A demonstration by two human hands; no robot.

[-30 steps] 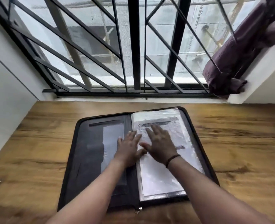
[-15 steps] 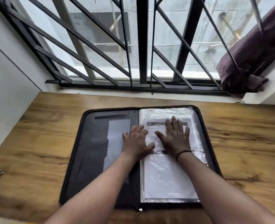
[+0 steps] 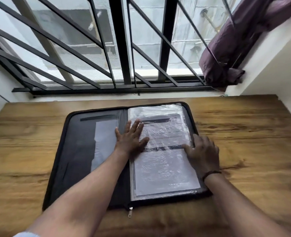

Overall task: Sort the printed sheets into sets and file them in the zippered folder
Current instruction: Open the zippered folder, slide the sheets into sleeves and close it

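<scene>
- The right hand has left the middle of the page, where it lay flat half a second ago beside the other hand; it now sits at the right edge of the folder, which suggests the smoothing is over and an edge is being sought, either to turn the plastic sleeve or to close the cover; which of the two I cannot tell
- The left hand has barely shifted; it stays on the spine side of the page, so the sheet is kept from sliding while the other hand works
- For the task this reads as late in the filing; a printed sheet already lies inside the sleeve on the right half of the open folder, and no loose sheets show on the bench
- Left hand: spread, fingers straight and fanned, palm pressed flat across the spine and the sleeve's inner margin; forearm runs in from the lower left
- Right hand: fingers bent over the sleeve's outer edge with the thumb laid on the plastic; whether it pinches the edge or only rests there is too blurred to say; a dark band circles the wrist
- The folder lies open and flat in the middle of the bench, below the barred window; its zip pull hangs at the near edge; the left half shows an empty-looking pocket
</scene>
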